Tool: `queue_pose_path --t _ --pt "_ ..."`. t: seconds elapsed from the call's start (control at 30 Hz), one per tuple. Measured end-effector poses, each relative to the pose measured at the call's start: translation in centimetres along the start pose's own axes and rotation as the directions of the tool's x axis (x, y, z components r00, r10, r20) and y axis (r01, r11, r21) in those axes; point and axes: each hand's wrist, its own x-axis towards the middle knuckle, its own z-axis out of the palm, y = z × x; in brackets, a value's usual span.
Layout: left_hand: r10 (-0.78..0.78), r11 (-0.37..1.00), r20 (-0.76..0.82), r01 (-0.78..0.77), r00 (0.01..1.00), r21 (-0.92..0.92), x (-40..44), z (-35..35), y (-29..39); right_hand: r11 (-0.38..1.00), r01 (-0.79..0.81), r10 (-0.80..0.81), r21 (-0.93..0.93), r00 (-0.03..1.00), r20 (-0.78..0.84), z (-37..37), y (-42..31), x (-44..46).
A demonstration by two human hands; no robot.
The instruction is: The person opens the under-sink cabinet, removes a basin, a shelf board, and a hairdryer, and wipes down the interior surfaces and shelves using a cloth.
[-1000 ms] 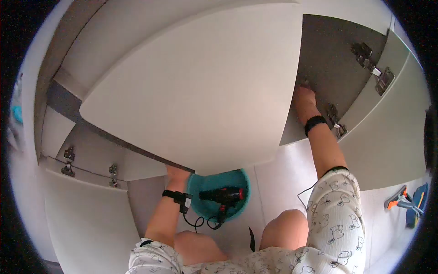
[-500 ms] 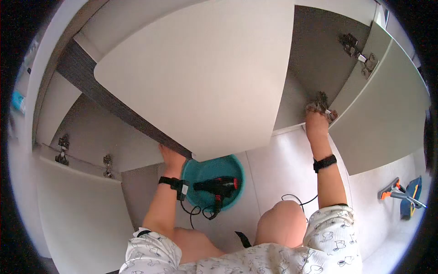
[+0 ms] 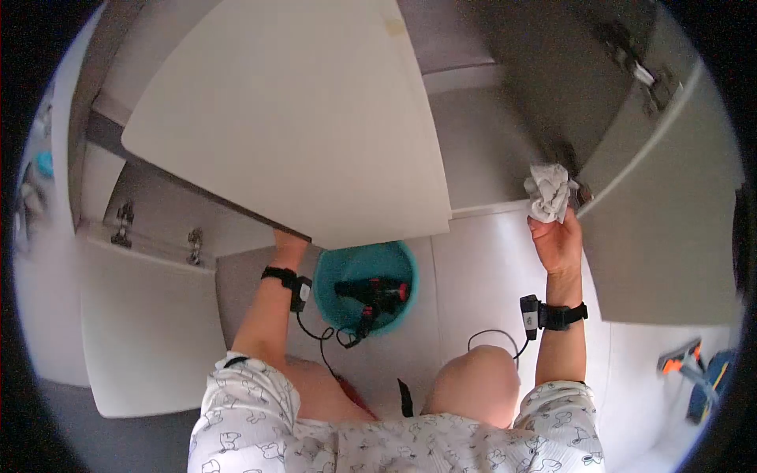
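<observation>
A crumpled greyish-white cloth is gripped in my right hand, fingers closed round its lower part. That hand is at the front of the right-hand cupboard, close to a metal hinge of the right door. My left hand is at the lower edge of the large white middle door. The door hides its fingers, so whether they grip the edge cannot be seen. Below this door, on the floor, a teal basin holds a black and red hair dryer.
A left door hangs open on hinges at the left. Dark cords run from the wrist straps to near my knees. On the pale tiled floor at right lie an orange-and-grey squeegee and a blue dustpan.
My right hand has turned and drawn back a little from the hinge, bringing the cloth into clear view. The middle door appears farther left, showing more of the cupboard's inside.
</observation>
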Motion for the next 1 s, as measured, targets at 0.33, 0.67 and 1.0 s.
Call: queue_pose_path --t 0.33,0.67,1.0 --pt "0.237 0.971 -0.098 -0.239 0.966 -0.01 -1.1 -1.3 0.2 0.854 0.117 -0.144 -0.507 0.99 -0.013 2.9 0.1 -0.9" --pt "0.369 0.926 -0.08 -0.374 0.926 -0.06 -0.9 -0.6 0.9 -0.504 0.36 -0.126 -0.785 0.868 0.479 5.8 1.6 -2.9" --pt "0.309 0.95 0.01 -0.308 0.951 -0.06 0.6 0.8 0.3 -0.704 0.454 0.251 -0.547 0.878 0.406 3.0 2.9 3.4"
